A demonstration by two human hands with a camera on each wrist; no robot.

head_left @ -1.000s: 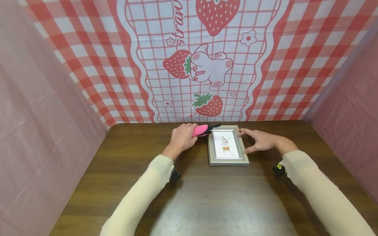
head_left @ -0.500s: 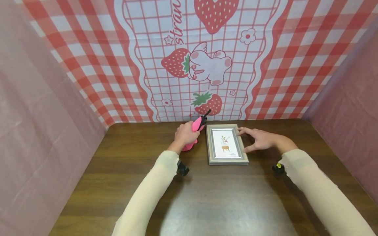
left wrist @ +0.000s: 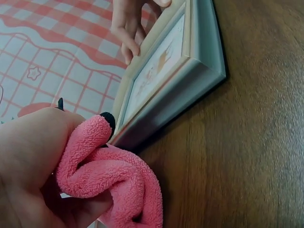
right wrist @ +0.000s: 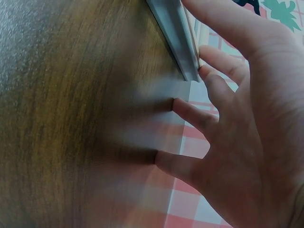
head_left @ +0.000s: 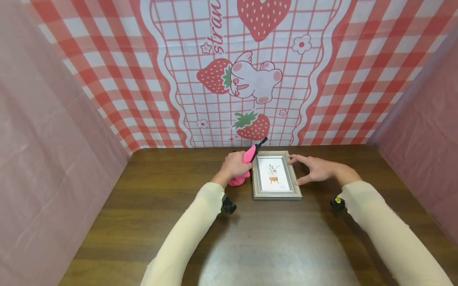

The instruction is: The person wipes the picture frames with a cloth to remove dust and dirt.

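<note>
Head view shows a framed picture (head_left: 276, 186) lying face up on the brown wooden table (head_left: 279, 238), near its far edge; the print inside shows a plant on a small orange stand. Just beside its left side is a pink cloth (head_left: 248, 155), and a black strip (head_left: 262, 143) juts from the cloth toward the wall, near the frame's far left corner. Whether cloth and frame touch, I cannot tell. The left hand (head_left: 234, 165) grips the cloth; the left wrist view shows it fuzzy and bunched in thick folds. The right hand (head_left: 316, 169) is spread at the frame's right side, thumb nearer the person; the right wrist view shows 2 fingertips at the frame's edge and 2 others low beside it, near the table. Both arms wear cream sleeves (head_left: 193, 226), each with 1 black device (head_left: 229, 204) at the wrist. Beyond the table hangs a red-and-white checked backdrop (head_left: 171, 79) printed with strawberries and an animal figure, and 2 plain pink curtains (head_left: 61, 159) flank it.
</note>
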